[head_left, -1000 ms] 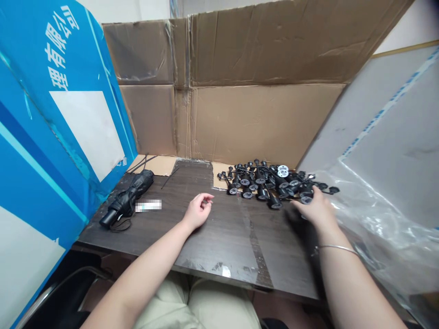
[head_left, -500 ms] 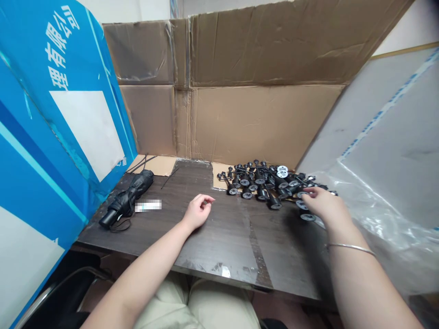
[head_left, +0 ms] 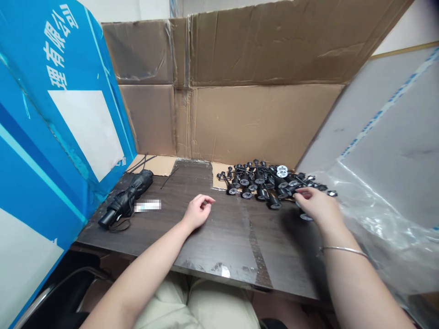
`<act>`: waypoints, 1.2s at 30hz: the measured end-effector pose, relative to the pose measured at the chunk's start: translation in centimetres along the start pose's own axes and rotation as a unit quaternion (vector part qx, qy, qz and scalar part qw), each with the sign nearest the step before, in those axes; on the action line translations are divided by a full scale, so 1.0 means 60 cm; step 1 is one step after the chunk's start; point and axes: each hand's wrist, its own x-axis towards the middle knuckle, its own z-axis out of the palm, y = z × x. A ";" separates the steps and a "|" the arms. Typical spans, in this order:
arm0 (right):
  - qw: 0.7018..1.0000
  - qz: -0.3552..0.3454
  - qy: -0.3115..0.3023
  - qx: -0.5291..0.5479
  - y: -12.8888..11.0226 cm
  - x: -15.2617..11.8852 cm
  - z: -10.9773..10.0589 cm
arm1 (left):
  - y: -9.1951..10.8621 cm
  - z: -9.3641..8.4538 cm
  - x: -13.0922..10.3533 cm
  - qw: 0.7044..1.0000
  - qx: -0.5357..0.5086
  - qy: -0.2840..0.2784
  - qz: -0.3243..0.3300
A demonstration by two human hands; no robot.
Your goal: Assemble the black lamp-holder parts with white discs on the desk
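Black parts with pale round ends are lying heaped on right rear of table, before cardboard wall. Right hand is reaching over their right end, thumb and fingers drawn close; cannot tell whether it is gripping one. Left hand is resting on table, half open, fingers loosely curled. Folded black umbrella is lying farther left.

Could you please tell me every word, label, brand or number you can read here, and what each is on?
"理有限公司": large white characters on the blue panel, running upward.
Small white marking low on that panel: too small to read.
White label beside the folded black umbrella: pixelated, unreadable.
Blue-and-white strip at right: no print can be made out.
Black parts: no readable text.
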 end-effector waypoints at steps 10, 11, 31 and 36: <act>0.981 -0.166 -0.083 0.061 -0.045 -0.012 0.058 | -0.003 0.000 0.000 1.000 0.001 -0.001 0.002; 0.981 -0.170 -0.081 0.051 -0.051 -0.010 0.063 | -0.003 0.000 0.000 1.000 0.002 -0.002 0.002; 0.972 -0.206 0.039 -0.107 -0.083 0.067 0.079 | -0.006 0.001 -0.001 1.000 -0.002 -0.011 -0.008; 0.974 -0.162 -0.021 -0.155 -0.062 0.093 0.049 | -0.006 0.001 -0.001 1.000 0.002 -0.015 -0.005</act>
